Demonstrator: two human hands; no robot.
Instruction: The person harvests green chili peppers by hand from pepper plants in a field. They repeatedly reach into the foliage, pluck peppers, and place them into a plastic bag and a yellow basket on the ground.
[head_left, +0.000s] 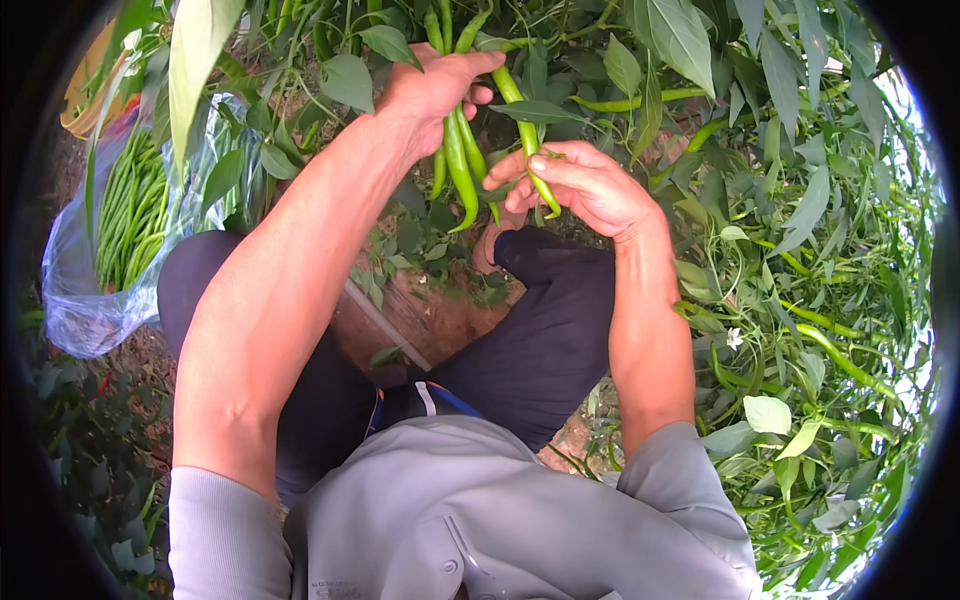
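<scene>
Several long green chilli peppers (459, 169) are bunched in my left hand (431, 94), their ends sticking out above and below the fist. Its thumb points right, up against the top of another long green pepper (517, 101). My right hand (592, 184) pinches that pepper near its curved lower tip, between thumb and fingers. Whether its stem is still joined to the pepper plant (536, 75) behind is hard to tell among the leaves. A small bit of green shows by the right thumb.
Left of me lies a clear plastic bag (90, 315) holding many picked green peppers (131, 210). Beyond it stands a yellow container (79, 124). Dense pepper plants (810, 300) with hanging peppers and a white flower (733, 338) crowd the right. Bare soil (450, 315) shows between my legs.
</scene>
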